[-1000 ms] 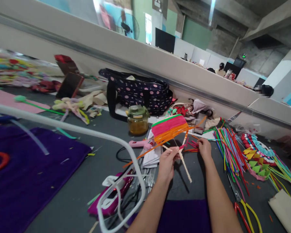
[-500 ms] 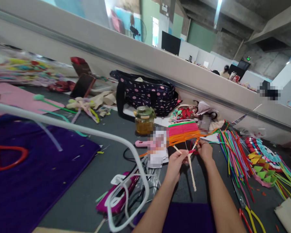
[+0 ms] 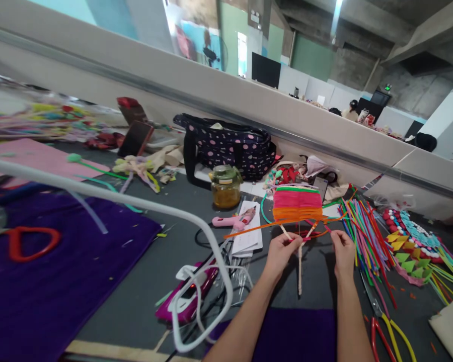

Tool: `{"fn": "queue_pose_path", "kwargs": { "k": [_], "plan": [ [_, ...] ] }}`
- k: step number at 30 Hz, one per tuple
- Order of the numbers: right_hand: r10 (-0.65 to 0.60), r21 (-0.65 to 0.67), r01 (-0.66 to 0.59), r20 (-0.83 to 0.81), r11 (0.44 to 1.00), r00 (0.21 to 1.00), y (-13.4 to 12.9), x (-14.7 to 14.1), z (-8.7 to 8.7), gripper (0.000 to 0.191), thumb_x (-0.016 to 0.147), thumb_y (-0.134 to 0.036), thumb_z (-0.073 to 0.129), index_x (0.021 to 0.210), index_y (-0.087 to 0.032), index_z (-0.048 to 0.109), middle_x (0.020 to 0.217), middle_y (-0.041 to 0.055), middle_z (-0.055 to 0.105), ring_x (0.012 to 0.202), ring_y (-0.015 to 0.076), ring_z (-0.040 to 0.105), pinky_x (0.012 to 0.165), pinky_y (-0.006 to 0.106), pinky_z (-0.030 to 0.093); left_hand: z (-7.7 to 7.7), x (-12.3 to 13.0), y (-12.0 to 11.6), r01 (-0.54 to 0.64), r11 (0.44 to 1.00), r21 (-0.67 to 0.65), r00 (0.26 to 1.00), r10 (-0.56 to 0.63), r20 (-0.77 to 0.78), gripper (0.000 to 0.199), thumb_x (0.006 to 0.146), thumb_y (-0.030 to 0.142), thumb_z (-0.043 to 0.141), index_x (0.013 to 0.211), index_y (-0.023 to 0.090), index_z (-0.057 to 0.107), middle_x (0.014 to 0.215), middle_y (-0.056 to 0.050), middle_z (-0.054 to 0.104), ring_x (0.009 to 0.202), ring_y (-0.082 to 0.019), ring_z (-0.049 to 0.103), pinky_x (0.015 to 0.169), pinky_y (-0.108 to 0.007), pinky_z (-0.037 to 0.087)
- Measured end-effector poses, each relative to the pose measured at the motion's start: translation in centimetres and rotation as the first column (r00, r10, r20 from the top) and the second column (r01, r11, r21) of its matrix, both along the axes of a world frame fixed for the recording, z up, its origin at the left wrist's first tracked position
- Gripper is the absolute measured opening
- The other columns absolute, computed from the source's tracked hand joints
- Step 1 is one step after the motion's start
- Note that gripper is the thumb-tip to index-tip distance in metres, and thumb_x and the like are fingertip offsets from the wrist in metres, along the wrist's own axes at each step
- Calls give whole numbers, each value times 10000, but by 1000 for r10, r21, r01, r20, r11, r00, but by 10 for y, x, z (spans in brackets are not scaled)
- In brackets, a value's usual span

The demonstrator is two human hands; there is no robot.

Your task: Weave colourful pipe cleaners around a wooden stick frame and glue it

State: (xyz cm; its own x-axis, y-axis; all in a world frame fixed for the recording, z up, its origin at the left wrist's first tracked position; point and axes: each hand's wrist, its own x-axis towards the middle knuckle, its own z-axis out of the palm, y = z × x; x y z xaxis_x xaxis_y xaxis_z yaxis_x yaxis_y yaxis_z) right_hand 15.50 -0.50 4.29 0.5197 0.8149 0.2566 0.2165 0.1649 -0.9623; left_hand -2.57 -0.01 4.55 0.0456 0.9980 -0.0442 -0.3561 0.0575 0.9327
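Observation:
A woven piece (image 3: 297,203) with pink and orange bands and a green top edge lies in front of the hands. Cream-wrapped sticks run down from it and join in one stem (image 3: 300,271). My left hand (image 3: 284,254) pinches the joint of these sticks, where a short pink-red strand shows. My right hand (image 3: 343,251), to the right and apart from the stem, has thumb and finger closed on the end of a pink-red strand (image 3: 326,228). A long orange strand (image 3: 254,230) sticks out leftward from the woven piece.
Glass jar (image 3: 225,187), patterned bag (image 3: 226,146), pink glue gun (image 3: 232,220) and papers lie beyond. Coloured pipe cleaners (image 3: 368,241) and scissors (image 3: 387,322) are at right. A white curved tube (image 3: 154,205) crosses the left above purple cloth (image 3: 60,281).
My right hand has moved right and slightly down, away from the joint, drawing the pink-red strand out. The woven piece now faces the camera more squarely.

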Motion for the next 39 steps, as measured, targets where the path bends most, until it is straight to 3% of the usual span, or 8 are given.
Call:
{"fn": "queue_pose_path", "kwargs": {
  "k": [4, 9, 14, 20, 24, 30, 35, 39],
  "plan": [
    [79, 45, -72, -176, 996, 981, -16, -19, 0, 327, 704, -400, 669, 898, -138, 670, 745, 27, 647, 538, 107, 476, 509, 227, 387, -2, 2, -2, 4, 1000, 1, 999, -4, -51, 189, 615, 324, 751, 644, 151, 681, 547, -7, 613, 497, -108, 508, 514, -227, 420],
    [96, 38, -92, -103, 995, 990, -24, -32, 4, 253, 725, -386, 671, 802, -145, 659, 691, 19, 632, 616, 137, 533, 583, 239, 427, -9, 3, -4, 6, 999, 52, 991, 2, -135, 177, 627, 316, 741, 658, 149, 691, 576, -10, 621, 515, -106, 504, 516, -219, 402],
    [108, 36, -106, -43, 994, 993, -28, -30, 4, 243, 766, -386, 624, 770, -144, 651, 699, 16, 615, 649, 140, 535, 614, 237, 428, -6, 4, -7, 36, 997, 64, 988, -26, -155, 214, 621, 343, 749, 666, 143, 689, 575, -12, 627, 518, -114, 514, 526, -223, 403],
    [182, 26, -180, -171, 983, 968, -27, -37, -1, 203, 755, -367, 651, 747, -164, 640, 674, -9, 603, 623, 123, 522, 602, 227, 412, -1, 7, -13, 51, 997, 59, 990, -42, -135, 212, 619, 325, 761, 680, 136, 687, 577, -4, 623, 526, -106, 510, 536, -218, 406],
    [228, 17, -238, -360, 971, 905, -27, -40, -1, 209, 712, -362, 704, 710, -167, 627, 700, -2, 641, 604, 113, 530, 570, 216, 399, -1, 9, -16, 84, 995, 60, 989, -75, -129, 193, 625, 306, 763, 687, 137, 696, 582, -3, 622, 534, -103, 508, 541, -215, 403],
    [305, 40, -359, -623, 932, 720, -28, -40, 3, 238, 638, -311, 771, 652, -166, 583, 723, 2, 679, 548, 87, 524, 521, 196, 374, 1, 10, -18, 116, 992, 56, 984, -108, -142, 181, 619, 299, 766, 679, 141, 702, 607, -4, 640, 523, -94, 505, 519, -203, 392],
    [319, 71, -380, -695, 922, 644, -27, -41, 0, 248, 639, -265, 778, 644, -166, 550, 587, -57, 597, 479, 53, 476, 478, 167, 352, -2, 10, -17, 114, 993, 44, 980, -105, -170, 195, 614, 303, 769, 713, 144, 711, 571, -1, 640, 475, -89, 498, 466, -195, 374],
    [327, 94, -375, -708, 922, 627, -27, -44, 1, 277, 633, -251, 780, 743, -185, 535, 623, -50, 632, 497, 70, 531, 484, 171, 383, -3, 11, -18, 135, 990, 35, 979, -127, -162, 197, 618, 297, 767, 727, 141, 713, 586, -8, 655, 485, -98, 535, 466, -192, 393]
  ]
}}
